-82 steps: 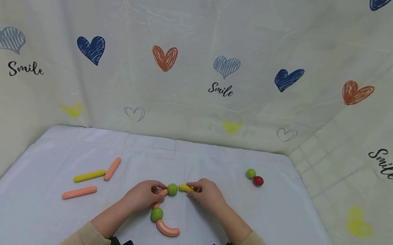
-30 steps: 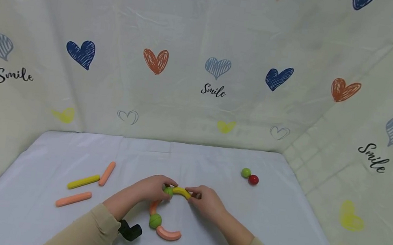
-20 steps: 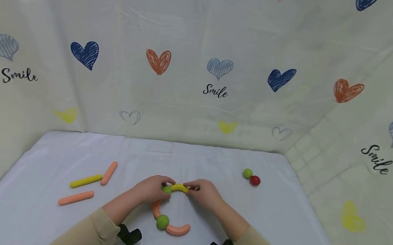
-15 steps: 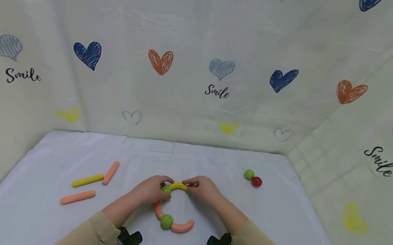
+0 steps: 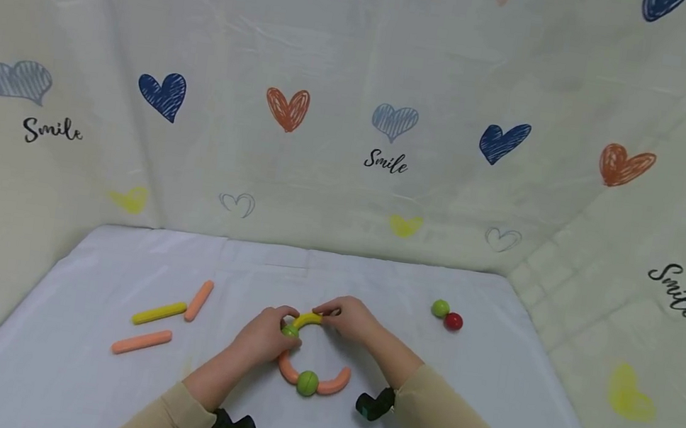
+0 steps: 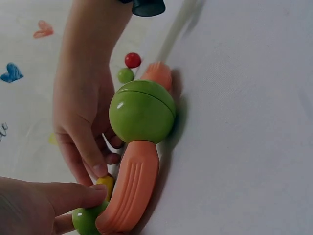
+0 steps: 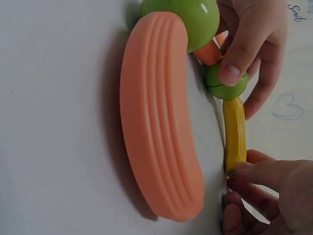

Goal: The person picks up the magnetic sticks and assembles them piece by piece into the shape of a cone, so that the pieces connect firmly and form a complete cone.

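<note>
A curved chain of toy pieces lies on the white cloth. My left hand (image 5: 264, 336) pinches its upper green ball (image 7: 226, 81) between thumb and fingers. From that ball a curved yellow stick (image 7: 235, 132) runs up and right, and my right hand (image 5: 351, 318) pinches its far end. Below the left hand, a curved orange stick (image 6: 132, 188) leads to a second green ball (image 5: 307, 383). Another curved orange stick (image 7: 159, 112) extends from that ball, its outer end free. The left fingers partly cover the upper ball in the head view.
On the left lie a straight yellow stick (image 5: 159, 313), a short orange stick (image 5: 199, 300) and a longer orange stick (image 5: 141, 342). A light green ball (image 5: 440, 309) and a red ball (image 5: 453, 321) sit together at the back right. A patterned curtain (image 5: 338, 42) hangs behind the table.
The yellow stick came to the upper green ball, and my left hand shifted from the orange stick onto that ball. The chain has since turned counterclockwise, its lower end swinging right and up.
</note>
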`<act>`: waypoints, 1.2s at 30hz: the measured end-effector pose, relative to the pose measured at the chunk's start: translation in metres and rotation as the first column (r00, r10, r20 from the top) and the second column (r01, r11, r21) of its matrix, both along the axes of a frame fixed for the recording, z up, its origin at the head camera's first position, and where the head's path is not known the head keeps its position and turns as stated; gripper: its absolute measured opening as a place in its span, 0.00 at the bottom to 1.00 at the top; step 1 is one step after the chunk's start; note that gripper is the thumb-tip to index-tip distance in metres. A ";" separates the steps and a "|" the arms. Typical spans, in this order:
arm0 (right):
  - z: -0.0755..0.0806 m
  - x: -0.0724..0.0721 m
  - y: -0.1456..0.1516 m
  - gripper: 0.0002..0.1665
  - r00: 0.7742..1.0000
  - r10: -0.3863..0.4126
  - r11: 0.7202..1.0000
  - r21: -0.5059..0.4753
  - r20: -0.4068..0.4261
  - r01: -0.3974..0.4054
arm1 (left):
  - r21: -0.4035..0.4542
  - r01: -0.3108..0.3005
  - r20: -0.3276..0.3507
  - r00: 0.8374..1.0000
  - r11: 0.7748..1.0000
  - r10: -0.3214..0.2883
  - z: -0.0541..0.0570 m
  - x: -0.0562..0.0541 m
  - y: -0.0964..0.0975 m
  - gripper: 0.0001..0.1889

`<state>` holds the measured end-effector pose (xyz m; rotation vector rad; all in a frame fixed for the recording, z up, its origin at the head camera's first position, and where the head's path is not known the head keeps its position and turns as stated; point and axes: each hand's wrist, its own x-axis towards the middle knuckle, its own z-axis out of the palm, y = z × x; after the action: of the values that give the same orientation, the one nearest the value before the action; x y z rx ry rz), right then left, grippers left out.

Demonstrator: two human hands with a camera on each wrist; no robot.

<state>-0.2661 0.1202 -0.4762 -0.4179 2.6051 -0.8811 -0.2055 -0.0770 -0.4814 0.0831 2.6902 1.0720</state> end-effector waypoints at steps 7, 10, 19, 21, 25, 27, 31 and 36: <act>-0.003 -0.002 0.001 0.14 1.000 0.010 0.999 -0.041 0.014 -0.010 | -0.019 -0.008 0.012 1.000 1.000 0.008 -0.001 0.000 -0.001 0.29; -0.004 -0.002 0.003 0.14 1.000 0.008 0.999 -0.050 0.008 -0.007 | -0.024 -0.003 0.030 1.000 1.000 0.004 0.000 -0.001 -0.002 0.31; 0.000 -0.001 0.021 0.14 0.995 -0.055 0.998 -0.040 -0.078 0.052 | 0.007 0.004 0.016 1.000 1.000 -0.004 0.002 -0.014 -0.002 0.26; 0.004 -0.001 0.027 0.14 0.993 -0.070 0.997 -0.033 -0.097 0.067 | 0.011 0.012 0.008 1.000 1.000 -0.012 0.003 -0.017 -0.003 0.24; 0.014 -0.001 0.045 0.15 0.987 -0.105 0.994 -0.033 -0.119 0.102 | 0.019 0.026 0.006 1.000 0.999 -0.026 -0.001 -0.025 -0.003 0.20; 0.020 0.000 0.058 0.16 0.984 -0.124 0.992 -0.044 -0.131 0.119 | 0.029 0.042 0.008 0.999 0.999 -0.042 -0.004 -0.030 -0.004 0.19; 0.029 -0.001 0.092 0.18 0.975 -0.154 0.988 -0.054 -0.157 0.148 | 0.064 0.082 0.034 0.996 0.995 -0.085 -0.008 -0.038 -0.008 0.17; 0.040 -0.003 0.138 0.19 0.959 -0.198 0.980 -0.009 -0.205 0.200 | 0.107 0.116 0.076 0.989 0.988 -0.124 -0.009 -0.044 -0.010 0.14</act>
<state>-0.2688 0.2585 -0.4365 -0.2574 2.8801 -0.9306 -0.2498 -0.0874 -0.4902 0.2115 2.5220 1.1491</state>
